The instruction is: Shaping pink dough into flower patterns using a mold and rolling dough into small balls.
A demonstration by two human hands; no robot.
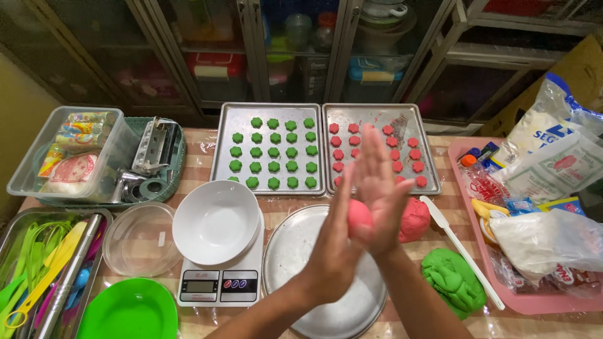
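A ball of pink dough (pixel 358 216) is pressed between the flat palms of the left hand (pixel 336 251) and the right hand (pixel 377 188), each grip laid open-fingered against it. It is held above a round metal plate (pixel 295 251) on the surface, near a larger pink dough lump (pixel 416 220).

Bright, even overhead light; soft glare on the metal trays (pixel 269 113) at 12 o'clock. Cabinet behind stays dim. Edges bow outward slightly; hands faintly motion-blurred.

Two bare forearms, no sleeves, ringless fingers (pixel 370 157)
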